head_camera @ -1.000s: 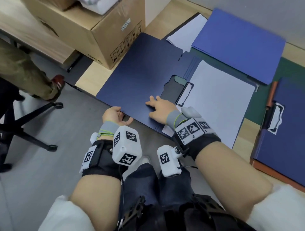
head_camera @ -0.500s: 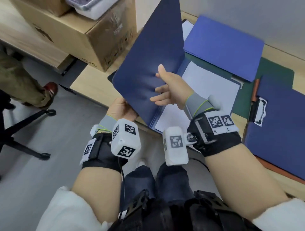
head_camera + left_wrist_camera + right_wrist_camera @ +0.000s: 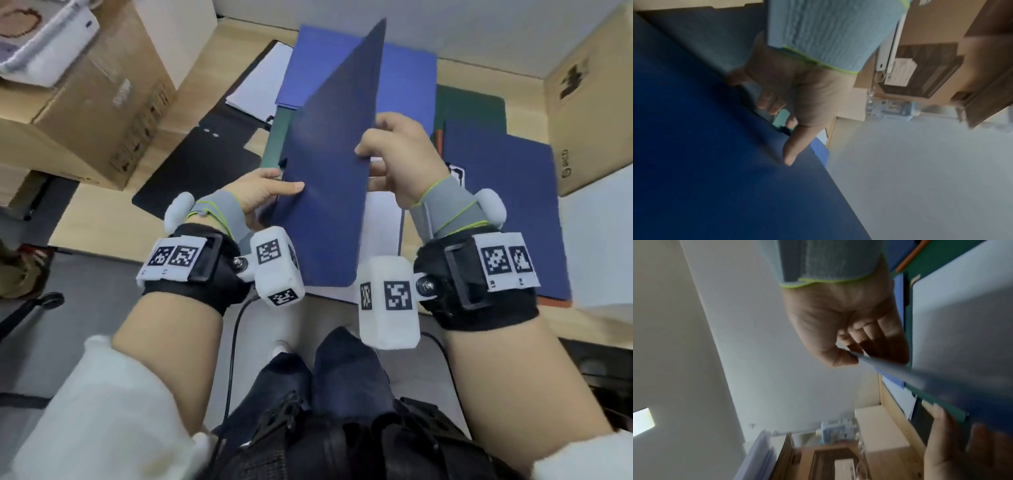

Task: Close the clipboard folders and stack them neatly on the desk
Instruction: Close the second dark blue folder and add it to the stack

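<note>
The flat dark navy cover of the clipboard folder (image 3: 329,178) is raised steeply above the light wooden desk (image 3: 102,205), over the white paper sheet (image 3: 383,219) of the same folder. Its right edge is pinched by the right hand (image 3: 397,154), thumb on the near face and fingers curled behind it. Its left edge is gripped by the left hand (image 3: 263,192), the thumb laid flat on the cover. Beside it on the right a second navy clipboard folder (image 3: 507,212) is lying open, and a lighter blue folder (image 3: 411,78) lies behind. A brown cardboard box (image 3: 102,96) is seen on the left.
</note>
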Action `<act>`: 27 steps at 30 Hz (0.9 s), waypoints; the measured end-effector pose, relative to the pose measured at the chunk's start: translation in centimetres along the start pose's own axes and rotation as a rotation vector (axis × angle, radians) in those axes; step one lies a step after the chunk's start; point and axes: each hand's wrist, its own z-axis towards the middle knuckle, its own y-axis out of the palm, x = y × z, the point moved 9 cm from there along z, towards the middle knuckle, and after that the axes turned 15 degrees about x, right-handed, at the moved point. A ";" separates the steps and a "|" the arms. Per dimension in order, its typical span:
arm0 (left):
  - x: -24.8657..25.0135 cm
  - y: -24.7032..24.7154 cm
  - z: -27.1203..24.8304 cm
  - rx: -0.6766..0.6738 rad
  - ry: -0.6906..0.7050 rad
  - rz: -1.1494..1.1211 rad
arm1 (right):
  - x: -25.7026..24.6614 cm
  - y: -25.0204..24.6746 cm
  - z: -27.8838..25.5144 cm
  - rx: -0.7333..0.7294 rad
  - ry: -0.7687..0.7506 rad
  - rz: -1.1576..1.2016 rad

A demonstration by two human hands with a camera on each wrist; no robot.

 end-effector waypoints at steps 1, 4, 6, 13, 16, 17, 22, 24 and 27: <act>-0.3 0.2 0.6 0.059 -0.010 0.054 | 0.8 -1.0 0.5 0.026 0.010 -0.011; -2.0 0.0 3.4 0.132 -0.064 0.103 | 3.9 -3.3 2.3 0.089 0.056 -0.083; -3.4 0.2 6.2 0.181 -0.097 0.145 | 7.6 -5.1 3.8 0.149 0.131 -0.166; -2.9 0.0 8.0 0.406 -0.032 0.367 | 16.8 -7.1 6.3 0.190 0.285 -0.316; -2.3 -0.2 7.8 0.444 0.008 0.430 | 16.9 -7.1 6.8 0.202 0.298 -0.340; -2.2 -0.3 7.5 0.463 -0.002 0.414 | 17.0 -7.2 7.1 0.203 0.304 -0.357; 0.1 -0.9 7.1 0.488 0.099 0.447 | 17.0 -7.6 7.8 0.173 0.410 -0.277; 1.5 -1.2 6.7 0.511 0.162 0.423 | 16.3 -7.6 8.0 0.155 0.400 -0.218; 3.5 -0.5 6.6 0.520 0.199 0.302 | 14.1 -9.5 9.5 0.277 0.292 -0.131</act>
